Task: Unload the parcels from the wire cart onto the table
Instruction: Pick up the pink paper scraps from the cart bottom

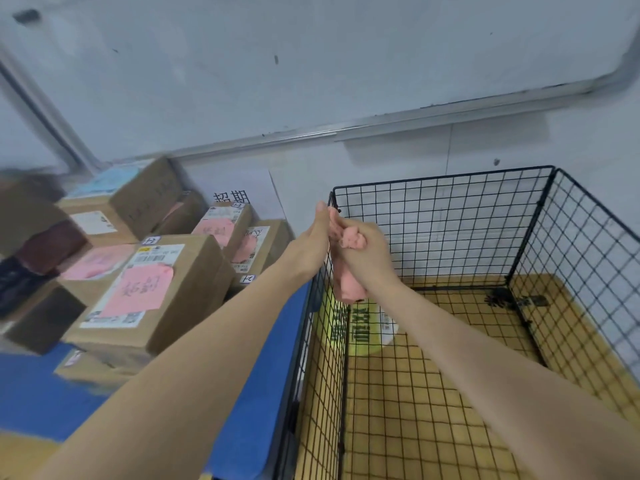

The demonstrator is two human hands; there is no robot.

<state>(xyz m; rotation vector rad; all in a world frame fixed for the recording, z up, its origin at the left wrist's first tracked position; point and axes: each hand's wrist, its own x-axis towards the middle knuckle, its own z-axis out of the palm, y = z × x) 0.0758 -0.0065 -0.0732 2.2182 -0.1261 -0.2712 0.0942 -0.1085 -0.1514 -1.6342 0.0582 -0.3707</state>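
Pink bundle held above wire cart
Right hand grips it; left hand flat, touching; next: worktop, 9 o'clock

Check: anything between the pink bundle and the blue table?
Yes: the cart's wire wall stands between pink bundle and blue table, bundle held near its top rim. Cardboard boxes crowd the table beyond.

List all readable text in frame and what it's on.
"超期": white sheet on the wall behind the boxes.
"欢迎": yellow-white item seen through the wire cart mesh.
Pink notes, shipping labels: too blurred.
Pink paper in right hand: no text visible.
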